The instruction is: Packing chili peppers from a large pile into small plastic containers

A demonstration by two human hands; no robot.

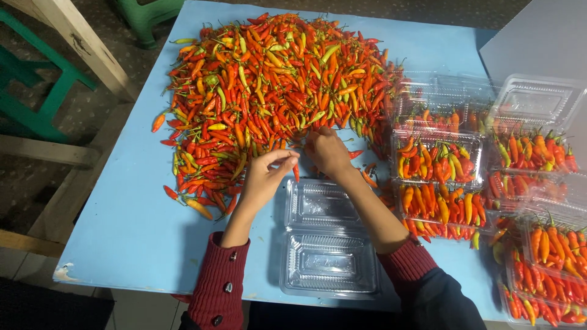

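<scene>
Sorting chilies at the pile's [269, 91] near edge.
Left hand [264, 177] pinches a red chili [296, 172]; right hand [327, 151] closed on chilies; open clear clamshell [327, 238] beneath, blue table [122, 232].

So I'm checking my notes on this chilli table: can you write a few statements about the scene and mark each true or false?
1. The chilli pile lies on a blue table. True.
2. The open clear container in front of the person is full of chillies. False: it is empty.
3. Both hands are at the pile's near edge. True: left hand, right hand.
4. The filled containers sit on the person's left. False: they are on the right.
5. The sleeves are green. False: dark red.
</scene>
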